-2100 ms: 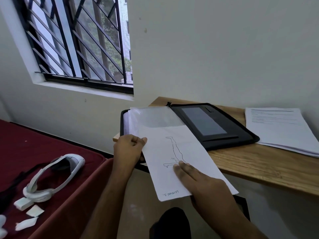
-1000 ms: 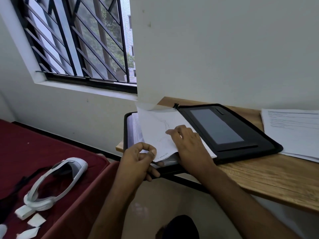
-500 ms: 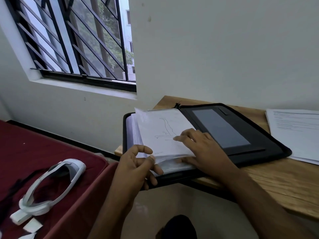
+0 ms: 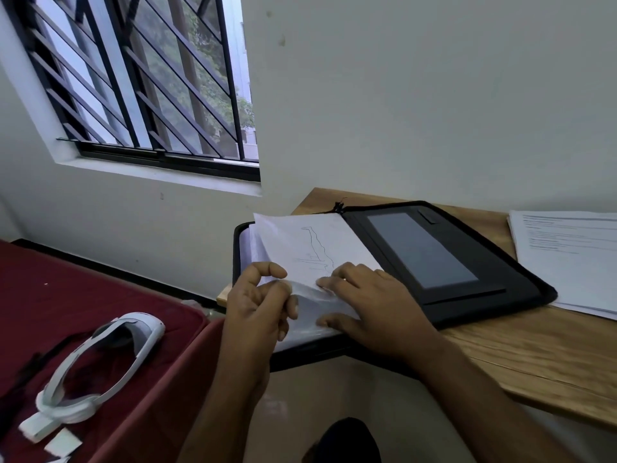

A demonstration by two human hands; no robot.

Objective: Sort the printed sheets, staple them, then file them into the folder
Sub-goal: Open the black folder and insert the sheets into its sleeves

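**Bare hands, bare forearms**

Left hand and right hand: no gloves, rings, watch or bands showing. No sleeve on either forearm up to the frame edge. At 6 o'clock, something dark and rounded, too unclear to identify.

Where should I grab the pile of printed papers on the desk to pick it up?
Probably by the near long edge of the stack of printed sheets, coming from the front. It lies flat on the wooden desk, and the black folder blocks its left side.
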